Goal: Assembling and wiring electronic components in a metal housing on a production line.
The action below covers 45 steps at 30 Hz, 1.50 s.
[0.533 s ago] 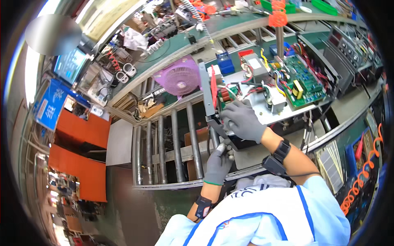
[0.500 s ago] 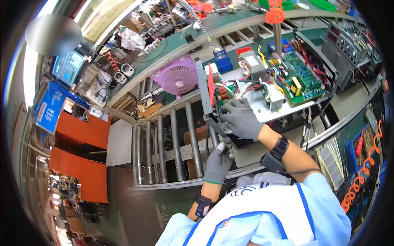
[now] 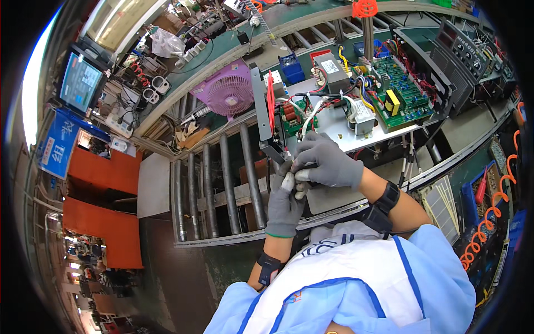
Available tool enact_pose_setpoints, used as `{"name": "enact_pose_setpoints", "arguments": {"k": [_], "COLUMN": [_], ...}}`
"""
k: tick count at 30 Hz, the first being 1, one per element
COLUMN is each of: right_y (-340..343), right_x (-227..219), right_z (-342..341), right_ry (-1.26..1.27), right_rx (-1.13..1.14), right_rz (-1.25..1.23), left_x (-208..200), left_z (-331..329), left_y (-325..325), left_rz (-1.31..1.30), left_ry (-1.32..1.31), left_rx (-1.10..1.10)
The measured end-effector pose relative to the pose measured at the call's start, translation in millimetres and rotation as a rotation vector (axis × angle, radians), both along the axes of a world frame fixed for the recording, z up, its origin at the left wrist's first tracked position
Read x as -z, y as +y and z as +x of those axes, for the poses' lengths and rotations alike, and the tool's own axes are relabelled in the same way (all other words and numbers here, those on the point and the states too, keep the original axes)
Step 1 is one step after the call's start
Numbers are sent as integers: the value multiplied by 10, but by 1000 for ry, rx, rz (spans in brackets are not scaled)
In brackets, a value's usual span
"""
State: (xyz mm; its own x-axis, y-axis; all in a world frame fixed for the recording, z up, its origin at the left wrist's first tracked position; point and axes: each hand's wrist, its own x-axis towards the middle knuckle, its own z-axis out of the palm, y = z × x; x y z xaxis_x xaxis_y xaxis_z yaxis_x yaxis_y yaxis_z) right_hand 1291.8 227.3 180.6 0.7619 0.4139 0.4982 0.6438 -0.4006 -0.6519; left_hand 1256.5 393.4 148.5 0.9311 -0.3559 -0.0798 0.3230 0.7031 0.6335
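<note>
Both of my hands wear grey gloves and meet at the near left corner of an open electronic chassis (image 3: 344, 135). My right hand (image 3: 328, 161) is closed, thumb and fingers pinched together at the near end of the black end panel (image 3: 260, 106). Just below it, my left hand (image 3: 285, 203) is closed too, its fingertips almost touching the right ones. Whatever lies between the fingertips is too small or hidden to name. White wires (image 3: 309, 119) rise beside a small green board with copper coils (image 3: 292, 114). A larger green circuit board (image 3: 403, 92) fills the chassis's right side.
The chassis sits over a roller conveyor (image 3: 225, 183). A purple fan (image 3: 229, 94) stands beyond its left end, and a blue bin (image 3: 291, 68) behind it. At right are a dark front-panelled unit (image 3: 461, 61), an orange coiled hose (image 3: 486, 222) and a red-handled screwdriver (image 3: 481, 186). A screen (image 3: 80, 83) stands far left.
My hands have come closer together at the chassis corner. The right hand's fingers have drawn into a pinch near the left fingertips. The whole view has shifted slightly.
</note>
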Motion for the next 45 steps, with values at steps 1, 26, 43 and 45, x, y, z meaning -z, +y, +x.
{"name": "enact_pose_setpoints", "arguments": {"k": [1, 26, 43, 45], "right_y": [10, 258, 356, 390], "right_x": [21, 63, 139, 122], "right_z": [17, 702, 619, 579], "right_ry": [71, -195, -315, -289], "right_rx": [-39, 344, 388, 426], "right_rz": [43, 103, 44, 110], "left_x": [-12, 99, 264, 253], "left_z": [7, 108, 296, 296], "left_y": [-7, 142, 270, 283], "left_rz": [1, 65, 35, 32], "left_ry": [-3, 275, 235, 221], "left_rx": [0, -154, -97, -97]}}
